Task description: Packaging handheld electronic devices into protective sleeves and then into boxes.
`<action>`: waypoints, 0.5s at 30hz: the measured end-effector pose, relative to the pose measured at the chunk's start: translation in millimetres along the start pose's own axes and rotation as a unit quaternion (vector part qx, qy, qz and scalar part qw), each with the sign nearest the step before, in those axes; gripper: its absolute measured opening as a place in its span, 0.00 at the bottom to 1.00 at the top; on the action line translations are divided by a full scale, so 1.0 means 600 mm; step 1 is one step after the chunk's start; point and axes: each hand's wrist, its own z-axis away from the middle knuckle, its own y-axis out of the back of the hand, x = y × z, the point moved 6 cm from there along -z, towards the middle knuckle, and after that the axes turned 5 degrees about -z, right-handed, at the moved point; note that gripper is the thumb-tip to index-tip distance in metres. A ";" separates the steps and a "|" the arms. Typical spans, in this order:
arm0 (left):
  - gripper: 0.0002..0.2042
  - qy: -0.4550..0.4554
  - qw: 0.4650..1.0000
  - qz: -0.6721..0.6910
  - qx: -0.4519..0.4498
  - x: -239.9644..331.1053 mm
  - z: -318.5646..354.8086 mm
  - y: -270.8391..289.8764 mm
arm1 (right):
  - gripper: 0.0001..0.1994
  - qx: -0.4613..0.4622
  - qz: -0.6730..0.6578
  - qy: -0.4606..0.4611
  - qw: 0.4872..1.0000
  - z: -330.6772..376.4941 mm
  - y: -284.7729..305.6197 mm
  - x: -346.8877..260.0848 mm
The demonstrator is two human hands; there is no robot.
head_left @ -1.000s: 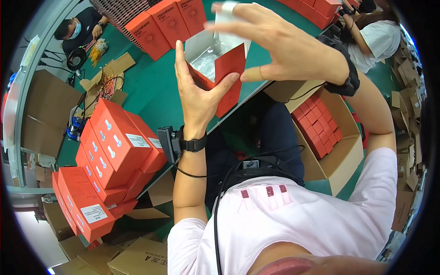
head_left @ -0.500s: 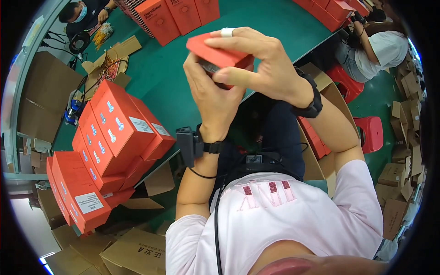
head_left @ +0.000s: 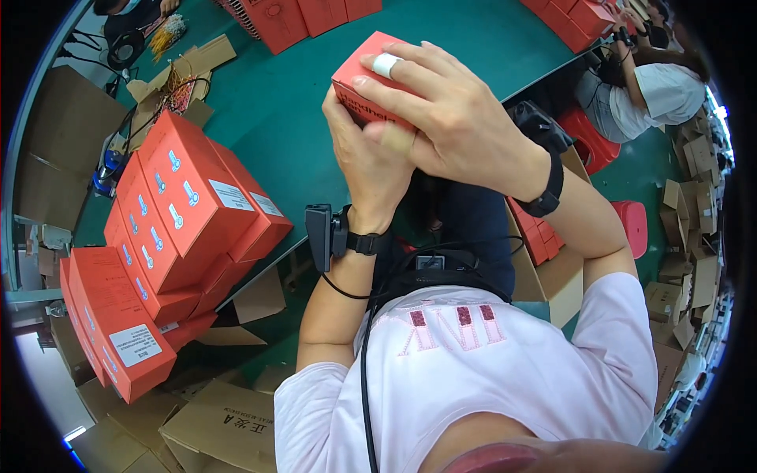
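A small red-orange carton (head_left: pixel 371 49) is held up over the table's near edge, its top flap lying down. My left hand (head_left: pixel 364 169) wraps its lower part from the left side, and the box hides most of those fingers. Over the top and near face lie the fingers of my right hand (head_left: pixel 461 118), with the thumb tucked beside the left hand. White tape circles one right finger, and a tan bandage is on the thumb. What the carton contains is hidden.
Stacked red cartons (head_left: pixel 185 209) fill the left of the green table (head_left: pixel 276 102). More red cartons (head_left: pixel 272 24) stand at the far edge. An open brown box (head_left: pixel 564 284) with red cartons is by my right side. Co-workers sit far left and right, near a red stool (head_left: pixel 631 225).
The carton's raised flap has come down and the box has turned more upright. My right fingers have moved onto its top. The dark inside is now covered.
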 end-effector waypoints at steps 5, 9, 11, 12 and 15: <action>0.48 -0.012 0.999 0.051 -0.011 0.003 0.000 -0.019 | 0.36 -0.043 0.002 -0.130 0.991 -0.007 0.023 0.014; 0.57 -0.015 0.998 -0.021 -0.054 0.014 0.015 -0.012 | 0.45 -0.252 -0.011 -0.283 0.925 -0.034 0.011 0.090; 0.59 -0.032 0.993 -0.077 -0.078 0.019 0.031 0.000 | 0.46 -0.335 0.007 -0.292 0.895 -0.046 0.011 0.160; 0.55 -0.040 0.991 -0.086 -0.098 0.017 0.041 0.005 | 0.46 -0.312 0.043 -0.272 0.909 -0.055 0.022 0.210; 0.32 -0.048 0.982 -0.097 -0.158 0.001 0.070 0.033 | 0.33 -0.292 0.089 -0.319 0.897 -0.092 0.044 0.389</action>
